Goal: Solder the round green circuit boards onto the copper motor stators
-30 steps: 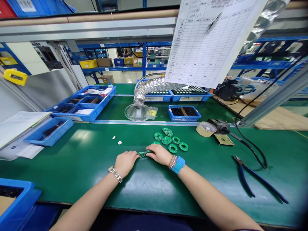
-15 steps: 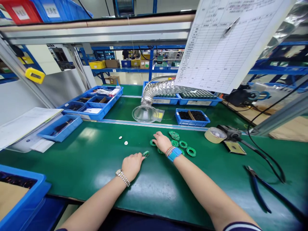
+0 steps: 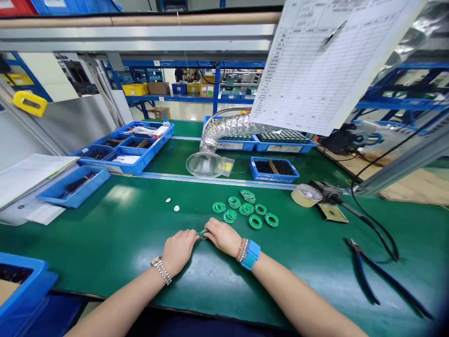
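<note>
Bench log, head view. You are working at the near edge of the loose parts, with both hands close together on a green anti-static mat (image 3: 105, 243). Your left hand (image 3: 178, 251) and your right hand (image 3: 222, 236) are closing in from either side on a ring-shaped green circuit board (image 3: 202, 235). Your fingertips (image 3: 209, 226) are pressed together and pinching it, and the hands hide most of it, so you cannot tell its exact face or grip point from this view.

Count at this moment: you are holding one board while about eight other green ring boards (image 3: 246, 208) lie in a loose cluster ahead of your right hand, at least one spot looking stacked. Nothing visible tells which of them are finished and which are untouched. Two small white discs (image 3: 176, 208) are sitting apart, to the left of the cluster.

Blue-handled side cutters (image 3: 365, 278) are lying on the mat to your right, out of both hands' reach and unused for now. A roll of masking tape (image 3: 306, 195) is standing beyond the cluster. A blue tray of dark parts (image 3: 273, 170) is sitting farther back, under a fume-extractor hood (image 3: 205, 164) and its foil duct.
</note>
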Tool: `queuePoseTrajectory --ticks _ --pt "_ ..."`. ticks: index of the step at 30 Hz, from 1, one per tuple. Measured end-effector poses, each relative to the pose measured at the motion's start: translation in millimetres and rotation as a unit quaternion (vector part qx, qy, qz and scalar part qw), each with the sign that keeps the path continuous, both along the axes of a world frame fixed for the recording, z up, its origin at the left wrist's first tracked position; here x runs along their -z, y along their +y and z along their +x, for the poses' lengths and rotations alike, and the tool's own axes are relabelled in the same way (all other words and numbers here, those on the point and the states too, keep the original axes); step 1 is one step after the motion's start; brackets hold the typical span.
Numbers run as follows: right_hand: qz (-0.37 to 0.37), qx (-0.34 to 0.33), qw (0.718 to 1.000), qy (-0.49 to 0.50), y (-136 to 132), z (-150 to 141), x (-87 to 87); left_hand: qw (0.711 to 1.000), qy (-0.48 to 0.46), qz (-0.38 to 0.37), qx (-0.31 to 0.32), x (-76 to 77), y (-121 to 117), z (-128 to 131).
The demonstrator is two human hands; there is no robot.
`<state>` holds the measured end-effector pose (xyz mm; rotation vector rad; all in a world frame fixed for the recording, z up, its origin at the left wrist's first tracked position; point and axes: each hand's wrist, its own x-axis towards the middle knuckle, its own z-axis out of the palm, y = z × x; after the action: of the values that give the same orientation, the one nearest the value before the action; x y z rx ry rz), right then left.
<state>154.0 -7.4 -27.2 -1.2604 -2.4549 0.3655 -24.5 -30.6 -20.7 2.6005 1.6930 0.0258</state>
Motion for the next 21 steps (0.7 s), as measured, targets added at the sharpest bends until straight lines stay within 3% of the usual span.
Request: queuePoseTrajectory --ticks 6,10,13,16,19,21 --pt "-0.002 0.125 0.992 0.011 -9.0 1.9 -3.9 0.999 -0.012 -0.019 -0.041 -5.8 19.3 21.2" --pt "-0.012 0.230 0.973 0.021 1.4 45.3 -11.8 0.998 -0.047 -0.039 -0.003 -13.1 34.6 34.6" --pt "-0.022 0.264 0.964 0.024 7.4 76.3 -16.0 0.994 -0.080 -0.062 0.047 -15.7 39.8 45.1" --pt "-0.008 0.259 0.965 0.045 3.5 83.6 -20.3 0.986 -0.116 -0.082 0.083 -14.5 40.6 57.5" --pt "-0.057 0.156 0.979 0.116 -6.2 71.0 -23.0 0.977 -0.156 -0.095 0.107 -12.5 38.4 67.5" --pt "-0.113 0.100 0.973 0.175 -10.6 61.1 -21.7 0.972 -0.182 -0.102 0.112 -12.4 36.5 70.3"
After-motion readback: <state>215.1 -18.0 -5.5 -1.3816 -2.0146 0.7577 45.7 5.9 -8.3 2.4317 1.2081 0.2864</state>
